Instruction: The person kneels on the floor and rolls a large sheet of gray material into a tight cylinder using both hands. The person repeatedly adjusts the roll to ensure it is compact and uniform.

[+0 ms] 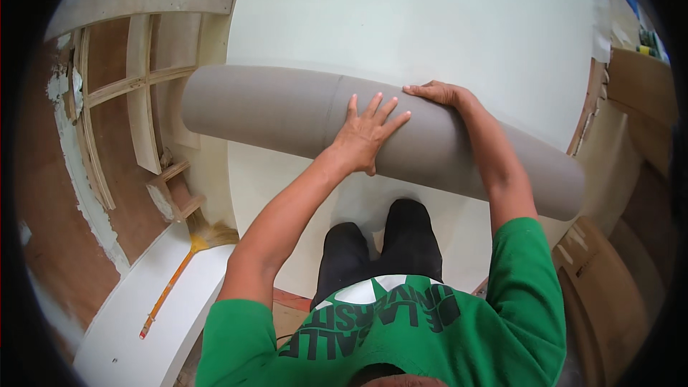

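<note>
A wide grey-brown roll of sheet material (261, 109) lies across a large pale panel (408, 21), its right end nearer to me than its left. A thin dark line runs around the roll left of its middle. My left hand (364, 132) is open, with its fingers spread over the near side of the roll. My right hand (438, 93) rests at the roll's far upper edge, fingers stretched toward the left. Part of that hand is hidden behind the wrist and the roll's curve. My knees are on the pale surface just in front of the roll.
At left, an open wooden frame (115, 93) stands beside a brown board with white smears. An orange-handled brush (172, 283) with straw-coloured bristles lies on a white panel (136, 294). Curved brown wooden pieces (605, 294) are at lower right. A plastic sheet hangs at upper right.
</note>
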The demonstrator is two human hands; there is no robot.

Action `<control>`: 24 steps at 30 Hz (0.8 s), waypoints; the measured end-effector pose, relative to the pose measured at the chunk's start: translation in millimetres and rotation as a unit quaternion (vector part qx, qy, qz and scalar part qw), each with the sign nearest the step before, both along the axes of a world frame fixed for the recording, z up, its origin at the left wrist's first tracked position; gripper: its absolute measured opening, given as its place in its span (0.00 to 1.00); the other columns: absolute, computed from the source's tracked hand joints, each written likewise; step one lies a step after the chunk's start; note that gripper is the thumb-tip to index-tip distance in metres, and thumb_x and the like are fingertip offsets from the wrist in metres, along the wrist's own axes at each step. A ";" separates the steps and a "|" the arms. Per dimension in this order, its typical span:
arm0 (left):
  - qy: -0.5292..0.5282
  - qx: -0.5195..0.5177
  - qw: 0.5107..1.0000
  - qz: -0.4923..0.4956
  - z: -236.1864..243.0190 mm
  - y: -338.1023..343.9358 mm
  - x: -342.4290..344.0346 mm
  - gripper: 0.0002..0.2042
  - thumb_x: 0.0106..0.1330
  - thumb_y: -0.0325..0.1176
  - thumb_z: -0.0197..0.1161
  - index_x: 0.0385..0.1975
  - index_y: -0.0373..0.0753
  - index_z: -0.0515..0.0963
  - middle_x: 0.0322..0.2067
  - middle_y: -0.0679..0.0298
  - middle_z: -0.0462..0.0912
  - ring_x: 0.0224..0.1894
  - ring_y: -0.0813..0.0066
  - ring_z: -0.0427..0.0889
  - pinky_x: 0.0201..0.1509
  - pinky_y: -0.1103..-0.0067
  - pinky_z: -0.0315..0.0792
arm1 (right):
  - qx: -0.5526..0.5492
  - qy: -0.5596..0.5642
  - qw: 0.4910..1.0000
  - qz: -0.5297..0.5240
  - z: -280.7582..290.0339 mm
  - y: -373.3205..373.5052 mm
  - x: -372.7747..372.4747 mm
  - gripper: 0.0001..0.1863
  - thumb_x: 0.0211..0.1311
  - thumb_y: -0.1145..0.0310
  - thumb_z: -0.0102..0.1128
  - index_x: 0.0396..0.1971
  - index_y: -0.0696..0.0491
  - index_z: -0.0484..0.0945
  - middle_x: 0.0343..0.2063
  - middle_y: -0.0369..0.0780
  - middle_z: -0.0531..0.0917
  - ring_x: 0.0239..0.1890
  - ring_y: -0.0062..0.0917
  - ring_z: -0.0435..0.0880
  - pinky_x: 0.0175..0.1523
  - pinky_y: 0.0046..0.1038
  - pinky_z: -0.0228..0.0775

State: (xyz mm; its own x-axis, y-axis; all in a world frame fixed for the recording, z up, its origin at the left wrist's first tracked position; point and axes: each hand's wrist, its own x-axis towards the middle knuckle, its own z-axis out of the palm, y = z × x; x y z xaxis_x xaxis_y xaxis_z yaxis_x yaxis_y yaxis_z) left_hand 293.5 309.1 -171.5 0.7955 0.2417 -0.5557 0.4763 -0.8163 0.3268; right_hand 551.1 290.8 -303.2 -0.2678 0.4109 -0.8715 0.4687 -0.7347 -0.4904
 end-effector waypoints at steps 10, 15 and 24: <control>0.087 -0.114 0.990 0.010 -6.6 68.9 47.0 0.73 0.20 0.42 0.88 0.77 0.53 0.48 0.76 0.56 0.50 0.78 0.53 0.46 0.77 0.43 0.40 | 0.160 -0.215 0.962 -0.047 53.4 10.2 -13.6 0.32 0.69 0.40 0.50 0.45 0.56 0.87 0.48 0.52 0.85 0.52 0.45 0.84 0.59 0.41 0.72; 0.121 -0.143 0.982 0.010 -15.6 93.1 69.4 0.74 0.19 0.41 0.88 0.77 0.53 0.47 0.76 0.56 0.51 0.78 0.55 0.46 0.77 0.45 0.42 | 0.425 -0.411 0.806 -0.005 91.5 -73.0 -76.0 0.42 0.57 0.37 0.61 0.66 0.49 0.71 0.63 0.52 0.72 0.67 0.51 0.67 0.68 0.62 0.52; 0.133 -0.207 0.969 0.020 -31.9 131.0 95.5 0.73 0.20 0.42 0.88 0.77 0.47 0.48 0.76 0.54 0.52 0.78 0.56 0.49 0.76 0.47 0.47 | 0.401 -0.375 0.836 -0.004 106.1 -38.7 -53.3 0.52 0.44 0.31 0.68 0.67 0.47 0.70 0.65 0.48 0.71 0.68 0.52 0.64 0.69 0.65 0.48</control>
State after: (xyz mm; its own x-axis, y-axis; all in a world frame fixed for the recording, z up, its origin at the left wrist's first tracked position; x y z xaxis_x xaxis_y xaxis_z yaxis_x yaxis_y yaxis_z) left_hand 389.0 440.1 -203.4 0.6056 -0.0176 -0.7955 0.6171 -0.6208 0.4836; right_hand 497.8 252.1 -197.2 0.2351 0.9428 -0.2363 0.8620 -0.3146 -0.3975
